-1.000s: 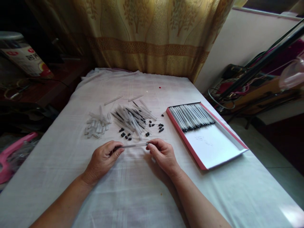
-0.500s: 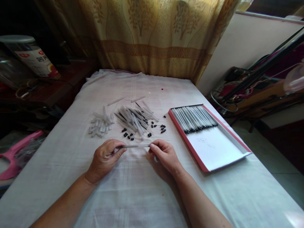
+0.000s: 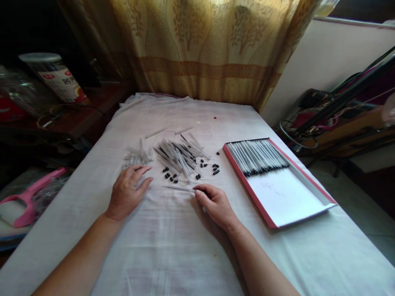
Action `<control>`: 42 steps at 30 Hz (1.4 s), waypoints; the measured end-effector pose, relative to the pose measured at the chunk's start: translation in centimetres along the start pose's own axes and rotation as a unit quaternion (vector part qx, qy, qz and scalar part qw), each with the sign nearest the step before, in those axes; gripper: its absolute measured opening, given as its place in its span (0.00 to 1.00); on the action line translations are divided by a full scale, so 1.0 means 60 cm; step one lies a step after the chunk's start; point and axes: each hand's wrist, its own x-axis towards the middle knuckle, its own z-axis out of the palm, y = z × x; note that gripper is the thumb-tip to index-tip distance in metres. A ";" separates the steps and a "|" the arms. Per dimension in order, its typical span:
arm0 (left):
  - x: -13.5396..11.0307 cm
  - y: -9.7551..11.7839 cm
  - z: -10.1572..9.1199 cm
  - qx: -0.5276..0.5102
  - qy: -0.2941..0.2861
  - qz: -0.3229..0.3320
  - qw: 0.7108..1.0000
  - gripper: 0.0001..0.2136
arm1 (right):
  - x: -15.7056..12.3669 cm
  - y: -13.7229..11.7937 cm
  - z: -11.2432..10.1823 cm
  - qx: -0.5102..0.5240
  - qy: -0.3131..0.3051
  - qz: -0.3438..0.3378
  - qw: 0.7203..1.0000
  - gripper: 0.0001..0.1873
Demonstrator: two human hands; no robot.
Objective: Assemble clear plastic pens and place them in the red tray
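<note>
Between the thumb and fingers of my right hand [image 3: 216, 204] is a slim clear pen [image 3: 177, 188], its tip pointing left over the cloth. My left hand [image 3: 128, 191] is open and holds nothing; its fingers reach toward a heap of clear pen caps [image 3: 137, 154], partly covering it. Beyond both hands lies a pile of clear pen barrels and dark refills [image 3: 179, 154]. Small black end plugs [image 3: 170, 177] are scattered around that pile. To the right, a shallow red-edged box [image 3: 251, 191] holds a row of pens with black ends [image 3: 259, 156].
A white cloth [image 3: 160, 242] covers the table. Two loose barrels [image 3: 156, 132] and a small red piece [image 3: 215, 118] lie farther back. At left are a pink-handled item [image 3: 37, 191] and a plastic jar [image 3: 58, 78] on a dark shelf. A patterned curtain [image 3: 197, 45] hangs behind.
My left hand has let go of the pen's left end and moved left to the heap of caps, its fingers opening. My right hand keeps the pen. The view has shifted slightly.
</note>
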 end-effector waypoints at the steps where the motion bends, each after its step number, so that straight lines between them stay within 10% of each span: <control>1: 0.004 -0.010 0.000 0.037 0.010 -0.009 0.999 0.16 | 0.000 0.000 0.000 -0.002 -0.002 0.001 1.000 0.11; 17: 0.041 0.008 0.022 0.185 -0.044 0.030 0.981 0.05 | 0.002 0.005 -0.002 0.032 -0.017 0.014 0.999 0.13; 27: -0.016 0.024 0.001 0.219 -0.054 0.028 0.974 0.09 | 0.008 -0.006 -0.021 0.070 0.038 0.090 0.993 0.15; 42: -0.034 0.067 0.019 0.003 -0.039 0.065 0.997 0.10 | 0.003 -0.009 -0.019 0.053 0.033 0.077 0.995 0.14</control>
